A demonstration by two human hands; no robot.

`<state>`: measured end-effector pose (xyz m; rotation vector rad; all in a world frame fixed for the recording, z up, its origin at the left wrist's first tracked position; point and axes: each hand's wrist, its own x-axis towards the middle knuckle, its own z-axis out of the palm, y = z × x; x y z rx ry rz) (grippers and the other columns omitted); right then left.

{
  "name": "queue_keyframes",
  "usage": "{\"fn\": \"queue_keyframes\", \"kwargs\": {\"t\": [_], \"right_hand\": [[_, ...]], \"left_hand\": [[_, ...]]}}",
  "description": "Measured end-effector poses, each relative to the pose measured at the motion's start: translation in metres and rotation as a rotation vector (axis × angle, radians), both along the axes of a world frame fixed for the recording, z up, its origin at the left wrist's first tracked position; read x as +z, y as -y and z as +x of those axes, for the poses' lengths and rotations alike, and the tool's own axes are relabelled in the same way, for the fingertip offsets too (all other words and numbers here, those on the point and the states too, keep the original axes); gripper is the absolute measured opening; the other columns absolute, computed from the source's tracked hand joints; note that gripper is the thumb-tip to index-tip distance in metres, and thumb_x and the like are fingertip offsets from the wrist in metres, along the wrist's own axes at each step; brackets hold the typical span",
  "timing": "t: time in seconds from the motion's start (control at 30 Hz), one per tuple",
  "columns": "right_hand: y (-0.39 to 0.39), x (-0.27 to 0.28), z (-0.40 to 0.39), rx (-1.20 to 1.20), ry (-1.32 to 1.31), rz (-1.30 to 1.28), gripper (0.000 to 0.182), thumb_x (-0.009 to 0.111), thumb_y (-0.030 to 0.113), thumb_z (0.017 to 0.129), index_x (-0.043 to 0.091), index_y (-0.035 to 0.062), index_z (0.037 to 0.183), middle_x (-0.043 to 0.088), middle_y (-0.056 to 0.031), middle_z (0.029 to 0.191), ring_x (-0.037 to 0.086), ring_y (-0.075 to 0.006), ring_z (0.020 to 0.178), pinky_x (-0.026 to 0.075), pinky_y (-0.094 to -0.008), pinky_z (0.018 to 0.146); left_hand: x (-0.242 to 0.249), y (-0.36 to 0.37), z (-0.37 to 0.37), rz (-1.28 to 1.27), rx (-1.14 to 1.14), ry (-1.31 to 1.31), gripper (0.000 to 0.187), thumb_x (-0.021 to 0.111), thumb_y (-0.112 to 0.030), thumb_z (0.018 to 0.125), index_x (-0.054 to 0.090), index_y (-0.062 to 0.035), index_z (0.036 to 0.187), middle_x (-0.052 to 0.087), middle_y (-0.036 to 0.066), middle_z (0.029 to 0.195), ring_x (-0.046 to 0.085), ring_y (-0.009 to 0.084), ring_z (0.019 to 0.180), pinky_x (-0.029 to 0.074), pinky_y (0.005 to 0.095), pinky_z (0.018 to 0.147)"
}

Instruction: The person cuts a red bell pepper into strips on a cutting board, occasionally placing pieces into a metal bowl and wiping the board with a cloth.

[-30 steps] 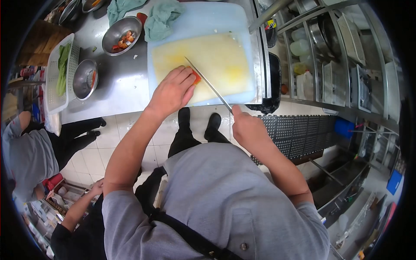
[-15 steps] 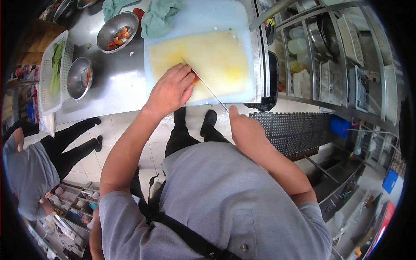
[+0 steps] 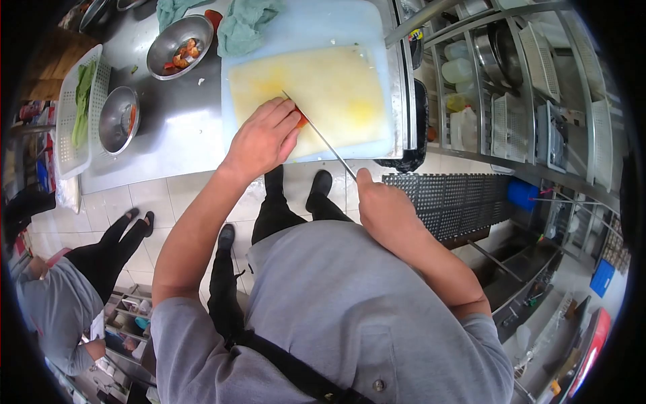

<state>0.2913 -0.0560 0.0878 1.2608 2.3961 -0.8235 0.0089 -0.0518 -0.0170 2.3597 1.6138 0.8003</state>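
Note:
My right hand (image 3: 383,202) is closed round the handle of a long knife (image 3: 330,145). The blade slants up and left across the yellowish cutting board (image 3: 330,74), its tip beyond my left fingers. My left hand (image 3: 262,138) lies on the board with bent fingers close against the blade. Under and beside those fingers a small red-orange piece of food (image 3: 301,121) shows, mostly hidden by my hand and the knife; I cannot make out its kind. The yellowish board rests on a larger pale blue-white board (image 3: 373,27).
On the steel table (image 3: 182,145) stand a metal bowl (image 3: 153,57) of red-orange pieces, a smaller bowl (image 3: 111,128) and a white basket (image 3: 64,151) with green leaves. A green cloth (image 3: 245,27) lies behind. Shelves (image 3: 478,87) rise at right. A co-worker (image 3: 64,296) is at lower left.
The knife handle and my right hand have dropped slightly, while my left hand stays at nearly the same spot. The co-worker at left has shifted position. The whole view has moved a little.

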Motion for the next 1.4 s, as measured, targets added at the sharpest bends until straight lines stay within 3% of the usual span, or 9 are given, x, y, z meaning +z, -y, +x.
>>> {"fn": "queue_keyframes", "kwargs": {"t": [0.17,0.4,0.5,0.7,0.9,1.03,1.2,1.4], "right_hand": [[-0.008,-0.033,-0.014,-0.018,-0.045,-0.003,0.030,0.060,-0.002,0.092,0.048,-0.0081,0.118,0.070,-0.0278,0.078,0.072,-0.0492,0.076,0.058,-0.0581,0.071],[-0.002,0.005,-0.005,-0.008,-0.027,-0.019,0.030,0.060,0.000,0.093,0.048,-0.0081,0.118,0.070,-0.0276,0.078,0.071,-0.0498,0.075,0.058,-0.0582,0.071],[0.001,0.005,-0.005,0.005,0.028,-0.013,0.026,0.062,-0.003,0.089,0.048,-0.0040,0.111,0.072,-0.0277,0.081,0.075,-0.0477,0.080,0.060,-0.0565,0.073],[-0.014,-0.036,-0.019,-0.013,-0.025,-0.007,0.041,0.061,-0.002,0.090,0.049,-0.0100,0.128,0.073,-0.0291,0.082,0.075,-0.0477,0.080,0.060,-0.0572,0.074],[-0.004,0.001,-0.008,-0.012,-0.004,-0.030,0.028,0.060,-0.001,0.091,0.048,-0.0079,0.115,0.070,-0.0287,0.076,0.072,-0.0506,0.076,0.058,-0.0587,0.074],[0.001,0.007,-0.004,-0.013,0.036,-0.052,0.032,0.060,-0.001,0.091,0.048,-0.0097,0.120,0.070,-0.0286,0.077,0.072,-0.0505,0.077,0.058,-0.0585,0.073],[-0.004,-0.038,-0.013,-0.002,-0.097,0.013,0.037,0.062,0.000,0.091,0.047,-0.0102,0.123,0.069,-0.0275,0.075,0.071,-0.0498,0.075,0.058,-0.0582,0.072],[0.000,-0.011,-0.009,-0.027,-0.043,0.003,0.033,0.063,0.000,0.090,0.048,-0.0075,0.118,0.070,-0.0277,0.076,0.071,-0.0496,0.075,0.057,-0.0585,0.071]], "left_hand": [[-0.002,-0.001,-0.001,0.010,-0.008,0.025,0.029,0.072,-0.011,0.093,0.071,-0.0001,0.120,0.067,0.016,0.133,0.061,0.0357,0.129,0.050,0.0448,0.113],[-0.006,0.000,0.000,-0.005,0.003,0.026,0.030,0.073,-0.012,0.093,0.071,0.0006,0.121,0.067,0.016,0.134,0.062,0.0362,0.128,0.051,0.0450,0.113],[-0.005,0.000,-0.002,0.013,0.007,0.022,0.030,0.073,-0.012,0.093,0.071,0.0007,0.121,0.067,0.017,0.132,0.062,0.0364,0.128,0.051,0.0449,0.112],[-0.001,0.000,0.000,0.026,-0.006,0.050,0.029,0.073,-0.010,0.092,0.071,0.0005,0.119,0.068,0.015,0.127,0.062,0.0360,0.127,0.052,0.0454,0.111],[-0.005,-0.001,0.000,0.034,0.011,0.031,0.027,0.071,-0.005,0.090,0.073,0.0008,0.116,0.069,0.013,0.126,0.064,0.0334,0.125,0.053,0.0429,0.110],[-0.007,-0.002,0.000,0.066,0.024,0.015,0.022,0.070,-0.004,0.091,0.074,0.0009,0.112,0.071,0.012,0.125,0.065,0.0319,0.124,0.054,0.0417,0.109],[-0.009,-0.003,0.001,0.102,0.029,-0.011,0.020,0.070,-0.005,0.091,0.074,0.0003,0.110,0.072,0.011,0.124,0.066,0.0314,0.123,0.055,0.0417,0.108],[-0.011,-0.001,-0.001,0.090,0.028,0.038,0.017,0.071,-0.003,0.091,0.074,-0.0010,0.108,0.072,0.011,0.124,0.066,0.0320,0.122,0.055,0.0418,0.107]]}}
